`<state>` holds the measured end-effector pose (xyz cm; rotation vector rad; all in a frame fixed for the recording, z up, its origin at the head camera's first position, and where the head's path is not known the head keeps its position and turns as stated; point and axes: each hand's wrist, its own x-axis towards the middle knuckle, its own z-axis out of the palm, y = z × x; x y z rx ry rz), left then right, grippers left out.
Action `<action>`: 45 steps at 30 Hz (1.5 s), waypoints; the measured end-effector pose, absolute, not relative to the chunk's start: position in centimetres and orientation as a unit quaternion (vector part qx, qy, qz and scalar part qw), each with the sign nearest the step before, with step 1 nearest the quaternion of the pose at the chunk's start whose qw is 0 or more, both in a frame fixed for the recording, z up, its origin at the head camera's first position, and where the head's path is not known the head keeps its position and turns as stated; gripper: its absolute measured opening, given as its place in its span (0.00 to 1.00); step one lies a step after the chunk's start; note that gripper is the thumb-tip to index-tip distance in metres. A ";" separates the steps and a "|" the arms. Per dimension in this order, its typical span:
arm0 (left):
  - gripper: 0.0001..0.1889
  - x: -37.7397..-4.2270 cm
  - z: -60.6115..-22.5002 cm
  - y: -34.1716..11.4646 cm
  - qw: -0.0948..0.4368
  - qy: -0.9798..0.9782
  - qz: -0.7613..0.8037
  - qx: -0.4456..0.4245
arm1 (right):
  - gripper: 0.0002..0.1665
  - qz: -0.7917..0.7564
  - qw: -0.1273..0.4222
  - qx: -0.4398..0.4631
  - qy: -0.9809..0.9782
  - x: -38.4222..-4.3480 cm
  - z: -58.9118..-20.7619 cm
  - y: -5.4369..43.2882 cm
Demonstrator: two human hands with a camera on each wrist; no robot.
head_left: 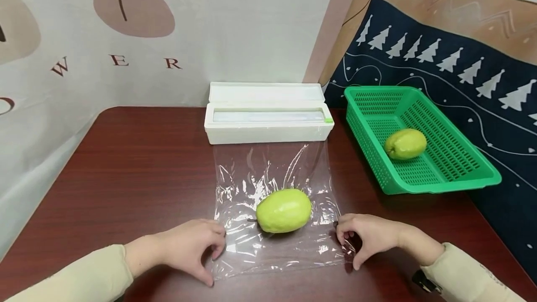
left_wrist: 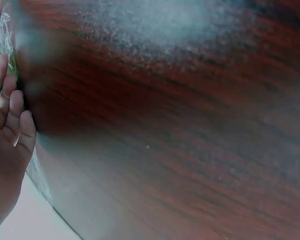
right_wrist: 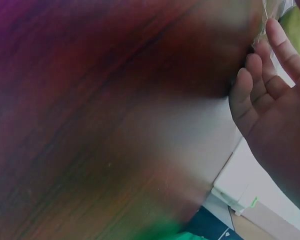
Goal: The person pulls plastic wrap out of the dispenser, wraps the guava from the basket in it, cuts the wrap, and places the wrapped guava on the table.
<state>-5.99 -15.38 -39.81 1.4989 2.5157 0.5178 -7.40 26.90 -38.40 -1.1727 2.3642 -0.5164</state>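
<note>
A sheet of clear plastic wrap (head_left: 247, 257) lies over the table, drawn out from a white wrap dispenser box (head_left: 268, 133). On the sheet rests a yellow-green oval fruit (head_left: 284, 210), its thin stem pointing left. My left hand (head_left: 190, 248) touches the wrap's left edge with bent fingertips, the thumb apart near the front left corner. At the opposite edge, the fingers of my right hand (head_left: 371, 236) touch the wrap, with the thumb lower and apart. Both wrist views show the fingers (left_wrist: 15, 112) loosely extended at the film's edge; part of the fruit (right_wrist: 296, 32) shows beyond the right hand.
A green plastic basket (head_left: 444, 183) stands at the right, holding a similar fruit (head_left: 405, 144). The dispenser's lid (head_left: 266, 92) is raised at the back. Behind the dark red wooden table (head_left: 147, 162) hangs a pale printed cloth (head_left: 251, 27).
</note>
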 end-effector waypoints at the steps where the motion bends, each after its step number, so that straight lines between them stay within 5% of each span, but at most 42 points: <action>1: 0.23 -5.9 -39.8 -15.4 0.079 0.843 0.169 0.505 | 0.23 -0.177 0.220 -0.424 0.860 -7.3 -38.4 26.9; 13: 0.16 -5.7 -39.6 -15.3 0.083 0.844 0.153 0.508 | 0.10 -0.163 0.163 -0.475 0.849 -7.5 -38.8 26.8; 20: 0.11 -5.9 -39.4 -15.5 0.098 0.830 0.180 0.519 | 0.07 -0.215 0.196 -0.486 0.824 -8.0 -38.6 27.2; 32: 0.11 -6.0 -37.7 -16.0 0.148 0.828 0.206 0.500 | 0.06 -0.242 0.228 -0.484 0.809 -8.8 -37.7 27.7; 45: 0.11 -6.4 -35.8 -16.1 0.137 0.831 0.209 0.497 | 0.08 -0.235 0.206 -0.478 0.821 -9.4 -35.7 27.9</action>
